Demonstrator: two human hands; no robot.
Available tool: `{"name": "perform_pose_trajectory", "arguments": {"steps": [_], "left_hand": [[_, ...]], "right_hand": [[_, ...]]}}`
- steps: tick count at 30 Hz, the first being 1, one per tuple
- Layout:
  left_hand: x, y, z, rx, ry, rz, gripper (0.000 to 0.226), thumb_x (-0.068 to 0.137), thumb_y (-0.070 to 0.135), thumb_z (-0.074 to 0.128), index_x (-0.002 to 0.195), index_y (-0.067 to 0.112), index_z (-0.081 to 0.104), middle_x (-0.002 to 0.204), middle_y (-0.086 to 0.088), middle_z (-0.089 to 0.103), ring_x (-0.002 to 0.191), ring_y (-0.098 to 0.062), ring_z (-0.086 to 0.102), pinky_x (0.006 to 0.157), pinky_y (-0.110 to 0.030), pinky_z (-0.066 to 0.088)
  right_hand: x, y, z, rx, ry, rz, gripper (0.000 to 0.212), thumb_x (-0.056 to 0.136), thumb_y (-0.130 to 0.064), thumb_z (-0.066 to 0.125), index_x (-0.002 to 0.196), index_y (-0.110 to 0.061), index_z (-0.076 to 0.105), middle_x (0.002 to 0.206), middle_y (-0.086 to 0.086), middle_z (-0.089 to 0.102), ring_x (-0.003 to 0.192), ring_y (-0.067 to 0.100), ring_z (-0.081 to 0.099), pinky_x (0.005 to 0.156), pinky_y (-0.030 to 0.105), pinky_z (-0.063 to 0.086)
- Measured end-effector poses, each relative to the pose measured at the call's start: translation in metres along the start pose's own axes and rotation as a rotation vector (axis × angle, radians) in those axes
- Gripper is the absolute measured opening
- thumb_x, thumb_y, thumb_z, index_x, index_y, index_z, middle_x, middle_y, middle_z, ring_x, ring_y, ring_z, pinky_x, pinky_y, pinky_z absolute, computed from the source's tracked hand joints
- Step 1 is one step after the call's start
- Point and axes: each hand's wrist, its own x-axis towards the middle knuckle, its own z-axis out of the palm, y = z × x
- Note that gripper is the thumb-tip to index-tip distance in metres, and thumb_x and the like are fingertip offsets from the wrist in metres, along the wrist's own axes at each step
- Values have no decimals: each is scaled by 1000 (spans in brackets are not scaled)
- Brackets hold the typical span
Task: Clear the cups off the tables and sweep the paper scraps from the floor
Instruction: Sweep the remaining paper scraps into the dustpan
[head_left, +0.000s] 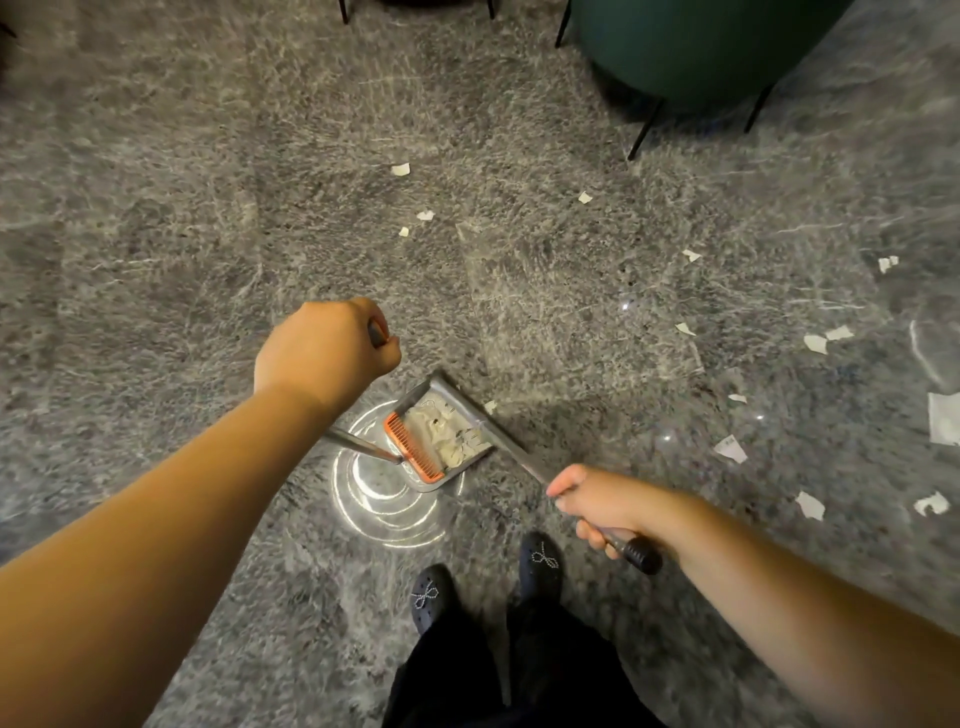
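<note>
A metal dustpan (449, 392) with an orange comb edge stands on the grey marble floor in front of my feet, with crumpled white paper inside it. My left hand (324, 348) grips the top of the dustpan's long handle. My right hand (602, 501) grips a metal broom handle (519, 457) with a black end grip; the handle slants down across the dustpan's right edge, and the broom head is not visible. White paper scraps (815, 343) lie scattered over the floor to the right and ahead. No cups are in view.
A dark green chair (691, 52) on thin black legs stands at the far right. More black legs (343, 10) show at the top edge. My two dark shoes (540, 564) stand just behind the dustpan. A bright light reflection lies on the floor under the pan.
</note>
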Motion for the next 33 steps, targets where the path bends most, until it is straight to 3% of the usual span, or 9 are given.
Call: {"name": "perform_pose_trajectory", "arguments": {"steps": [6, 15, 20, 25, 29, 33], "left_hand": [[-14, -7, 2, -4, 26, 28, 17, 85, 38, 66, 93, 23, 68, 68, 0, 55, 63, -27, 51, 55, -29, 39], [-30, -35, -8, -52, -35, 43, 17, 86, 36, 67, 95, 21, 68, 71, 0, 62, 69, -26, 59, 59, -32, 45], [-26, -51, -23, -27, -47, 124, 12, 84, 36, 69, 89, 25, 67, 63, 8, 54, 67, -23, 57, 59, -32, 48], [-28, -60, -21, 40, -106, 214, 13, 85, 34, 68, 92, 22, 68, 68, 1, 63, 66, -24, 59, 60, -36, 54], [-29, -69, -15, 49, -49, 216, 12, 85, 35, 69, 91, 25, 68, 61, 9, 51, 63, -20, 53, 56, -29, 44], [-28, -69, -14, 54, -43, 215, 13, 85, 34, 68, 93, 23, 69, 63, 6, 53, 62, -21, 52, 54, -28, 42]], "right_hand": [[-31, 11, 41, 192, -29, -15, 15, 101, -20, 41, 111, -24, 51, 59, 5, 46, 33, 8, 41, 36, 15, 35], [-62, 13, 60, 342, 114, -63, 15, 102, -18, 41, 106, -24, 54, 56, 6, 45, 32, 9, 37, 35, 15, 31], [-46, 9, 46, 300, 222, -71, 13, 102, -18, 42, 102, -24, 53, 58, 7, 47, 30, 9, 40, 34, 15, 33], [-9, -9, 29, 203, 285, -44, 14, 101, -14, 42, 110, -19, 52, 63, 8, 50, 30, 9, 42, 33, 15, 36], [14, -22, 39, 165, 266, -30, 14, 101, -10, 38, 107, -17, 49, 58, 10, 48, 31, 12, 41, 33, 15, 34], [20, -25, 65, 136, 199, -48, 17, 100, -8, 36, 103, -19, 49, 65, 8, 50, 28, 8, 43, 32, 14, 34]]}}
